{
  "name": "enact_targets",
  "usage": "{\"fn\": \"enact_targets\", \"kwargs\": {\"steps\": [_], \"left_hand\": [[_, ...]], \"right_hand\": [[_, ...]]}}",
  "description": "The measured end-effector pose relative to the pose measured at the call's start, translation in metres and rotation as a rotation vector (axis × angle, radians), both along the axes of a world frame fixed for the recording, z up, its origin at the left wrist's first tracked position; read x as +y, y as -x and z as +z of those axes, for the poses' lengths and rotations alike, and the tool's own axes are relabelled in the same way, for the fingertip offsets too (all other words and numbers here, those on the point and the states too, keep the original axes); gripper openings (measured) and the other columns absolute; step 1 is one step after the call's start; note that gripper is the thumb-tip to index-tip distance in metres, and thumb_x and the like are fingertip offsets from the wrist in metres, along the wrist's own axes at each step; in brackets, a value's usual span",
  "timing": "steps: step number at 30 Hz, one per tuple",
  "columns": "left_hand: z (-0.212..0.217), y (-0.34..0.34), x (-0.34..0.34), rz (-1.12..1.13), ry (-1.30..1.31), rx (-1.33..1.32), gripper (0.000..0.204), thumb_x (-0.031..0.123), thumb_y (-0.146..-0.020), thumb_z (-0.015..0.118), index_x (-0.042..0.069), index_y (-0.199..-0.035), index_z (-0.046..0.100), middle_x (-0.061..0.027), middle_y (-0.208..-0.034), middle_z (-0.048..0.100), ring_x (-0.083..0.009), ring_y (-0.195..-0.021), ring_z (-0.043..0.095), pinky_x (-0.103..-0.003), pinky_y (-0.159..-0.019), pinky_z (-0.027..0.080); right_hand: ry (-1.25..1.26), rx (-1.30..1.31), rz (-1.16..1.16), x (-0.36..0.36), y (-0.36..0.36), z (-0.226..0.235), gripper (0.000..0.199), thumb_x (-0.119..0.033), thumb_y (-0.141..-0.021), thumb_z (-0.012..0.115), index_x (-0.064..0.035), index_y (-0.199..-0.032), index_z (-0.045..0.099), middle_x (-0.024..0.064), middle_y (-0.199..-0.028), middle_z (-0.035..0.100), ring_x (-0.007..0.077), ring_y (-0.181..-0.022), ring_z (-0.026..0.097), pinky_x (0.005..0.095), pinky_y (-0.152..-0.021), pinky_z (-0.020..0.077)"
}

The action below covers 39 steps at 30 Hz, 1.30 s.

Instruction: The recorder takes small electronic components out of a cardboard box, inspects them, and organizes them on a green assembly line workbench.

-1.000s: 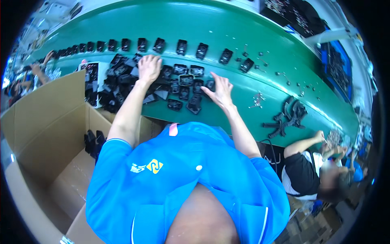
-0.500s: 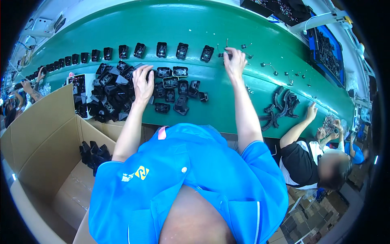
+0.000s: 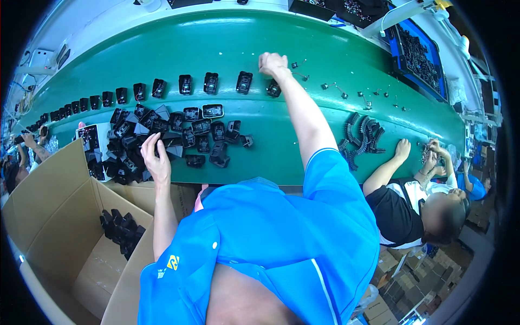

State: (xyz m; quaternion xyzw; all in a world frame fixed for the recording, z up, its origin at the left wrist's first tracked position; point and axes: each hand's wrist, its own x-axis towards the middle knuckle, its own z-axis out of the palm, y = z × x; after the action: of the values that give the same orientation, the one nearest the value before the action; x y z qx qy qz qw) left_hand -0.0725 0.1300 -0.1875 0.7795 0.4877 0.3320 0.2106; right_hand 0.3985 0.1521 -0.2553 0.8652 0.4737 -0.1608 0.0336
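1. I have the left hand loosely open, nothing visible in it, beside the pile of black plastic housings.
2. My right hand is curled above the green bench; from here I cannot tell whether it grips anything.
3. 1 black housing, partly hidden by that wrist, ends the row of housings.

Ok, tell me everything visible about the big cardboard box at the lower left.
The cardboard box is brown and open-topped, with one tall panel rising along its left side. A heap of black parts lies inside, near one wall. It stands upright at the person's left, by the near edge of the green table. Neither the left hand nor the right hand touches it.
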Motion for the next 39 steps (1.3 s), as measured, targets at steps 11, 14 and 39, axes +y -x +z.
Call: {"fn": "enact_targets", "kwargs": {"steps": [11,14,39], "left_hand": [[-0.002,-0.013,-0.033,0.065,0.105,-0.047,0.022,0.010,-0.097,0.056,0.006,-0.115,0.068,-0.0107,-0.119,0.062,-0.0247,-0.105,0.060,-0.033,-0.090,0.049],[0.001,-0.017,-0.039,0.062,0.124,-0.051,0.023,0.011,-0.097,0.055,0.006,-0.116,0.068,-0.0107,-0.119,0.062,-0.0243,-0.105,0.060,-0.032,-0.088,0.049],[0.003,-0.011,-0.065,0.073,0.167,-0.079,0.022,0.011,-0.098,0.056,0.008,-0.116,0.068,-0.0086,-0.120,0.062,-0.0221,-0.103,0.061,-0.033,-0.085,0.052]], "right_hand": [[-0.236,0.176,-0.256,-0.082,-0.097,-0.033,0.024,-0.031,-0.082,0.073,-0.0173,-0.101,0.073,0.0129,-0.103,0.065,0.0275,-0.103,0.059,0.0440,-0.091,0.0490],[-0.263,0.248,-0.115,-0.091,-0.111,-0.058,0.024,-0.029,-0.079,0.076,-0.0184,-0.100,0.073,0.0126,-0.100,0.065,0.0267,-0.099,0.060,0.0414,-0.088,0.0511],[-0.518,0.753,-0.268,-0.051,-0.043,-0.017,0.024,-0.014,-0.077,0.080,-0.0090,-0.099,0.072,0.0098,-0.096,0.070,0.0183,-0.073,0.064,0.0323,-0.070,0.0545]]}}
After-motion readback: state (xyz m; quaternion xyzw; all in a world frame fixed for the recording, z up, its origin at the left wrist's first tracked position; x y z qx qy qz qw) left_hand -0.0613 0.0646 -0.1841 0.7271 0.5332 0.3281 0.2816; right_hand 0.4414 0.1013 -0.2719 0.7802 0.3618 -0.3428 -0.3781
